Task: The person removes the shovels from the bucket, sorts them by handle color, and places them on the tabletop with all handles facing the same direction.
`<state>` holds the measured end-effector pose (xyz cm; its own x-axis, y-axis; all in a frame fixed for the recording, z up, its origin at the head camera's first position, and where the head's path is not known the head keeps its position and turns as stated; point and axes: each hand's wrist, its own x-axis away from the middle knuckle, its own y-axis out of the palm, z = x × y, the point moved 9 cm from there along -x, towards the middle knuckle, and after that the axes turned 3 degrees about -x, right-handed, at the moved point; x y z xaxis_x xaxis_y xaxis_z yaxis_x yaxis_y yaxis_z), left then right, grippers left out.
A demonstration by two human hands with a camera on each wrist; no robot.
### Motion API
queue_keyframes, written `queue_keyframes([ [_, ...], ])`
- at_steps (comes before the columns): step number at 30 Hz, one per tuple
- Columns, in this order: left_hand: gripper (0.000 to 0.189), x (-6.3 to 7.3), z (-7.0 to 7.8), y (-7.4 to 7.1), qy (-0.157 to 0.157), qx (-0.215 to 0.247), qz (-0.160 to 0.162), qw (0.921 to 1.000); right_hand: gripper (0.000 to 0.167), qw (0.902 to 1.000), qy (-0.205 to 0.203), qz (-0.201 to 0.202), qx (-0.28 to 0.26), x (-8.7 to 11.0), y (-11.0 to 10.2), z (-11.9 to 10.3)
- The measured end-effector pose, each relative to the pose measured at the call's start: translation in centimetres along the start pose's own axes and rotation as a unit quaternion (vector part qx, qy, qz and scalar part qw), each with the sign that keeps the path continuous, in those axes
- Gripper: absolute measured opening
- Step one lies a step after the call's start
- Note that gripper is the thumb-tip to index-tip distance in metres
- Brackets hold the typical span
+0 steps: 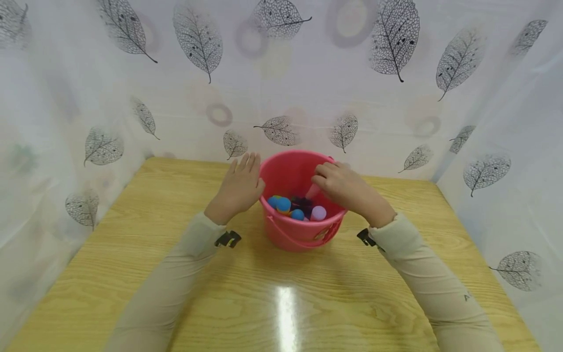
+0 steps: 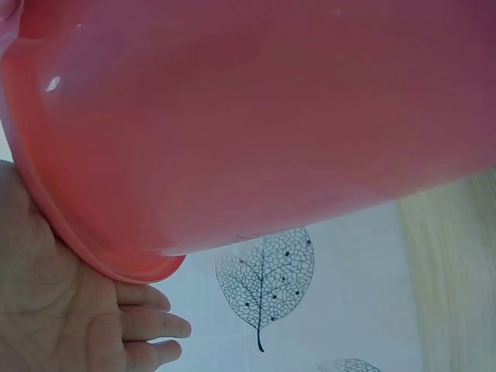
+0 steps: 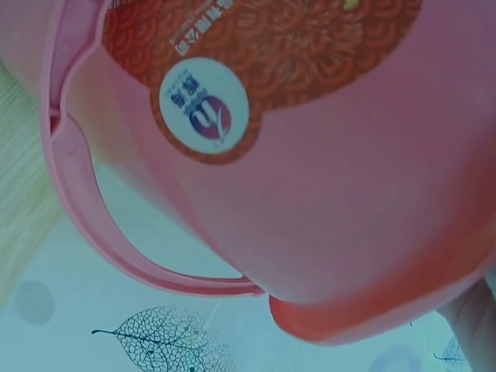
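Note:
A pink bucket (image 1: pixel 288 234) stands upright on the table, with several small balls inside. Among them are a blue ball (image 1: pixel 283 205), a lilac ball (image 1: pixel 318 213) and a dark purple thing (image 1: pixel 302 204) of unclear kind. My left hand (image 1: pixel 239 188) lies against the bucket's left rim, its fingers straight; the left wrist view shows the palm beside that rim. Over the right rim reaches my right hand (image 1: pixel 340 188), fingers curled down inside. A pale pink thing (image 1: pixel 313 191) shows at its fingertips, apparently pinched; its kind is unclear. Most of those fingers are hidden in the right wrist view.
The bucket's handle (image 3: pixel 108 232) hangs down its near side, and a red label (image 3: pixel 310 54) is on its wall. The wooden table (image 1: pixel 246 303) extends around the bucket. A whitish leaf-print curtain (image 1: pixel 281 88) encloses the back and sides.

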<state>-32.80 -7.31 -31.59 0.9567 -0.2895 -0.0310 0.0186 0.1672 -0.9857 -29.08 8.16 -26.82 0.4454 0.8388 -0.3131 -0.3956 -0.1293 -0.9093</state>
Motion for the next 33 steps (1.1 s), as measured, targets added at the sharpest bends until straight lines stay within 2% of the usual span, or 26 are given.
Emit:
queue_keyframes([
  [6,0.062,0.0,0.0,0.0,0.001,-0.002,0.001,1.0000,0.006,0.9995,-0.015,0.024,0.012,0.2,-0.8,0.0],
  [11,0.062,0.0,0.0,0.0,0.001,-0.001,0.002,1.0000,0.010,0.9980,-0.012,0.061,-0.012,0.6,-2.3,0.0],
  [21,0.062,0.0,0.0,-0.1,0.005,-0.001,0.007,1.0000,0.014,0.9933,-0.019,0.103,-0.048,1.5,-5.6,-0.4],
  [29,0.062,0.0,0.0,0.0,0.003,0.004,0.004,1.0000,0.015,0.9900,0.024,0.112,-0.083,2.4,-7.0,0.0],
  [33,0.062,-0.1,0.0,0.0,0.002,0.004,0.001,1.0000,0.020,0.9873,0.024,0.124,-0.096,2.6,-7.6,0.1],
])
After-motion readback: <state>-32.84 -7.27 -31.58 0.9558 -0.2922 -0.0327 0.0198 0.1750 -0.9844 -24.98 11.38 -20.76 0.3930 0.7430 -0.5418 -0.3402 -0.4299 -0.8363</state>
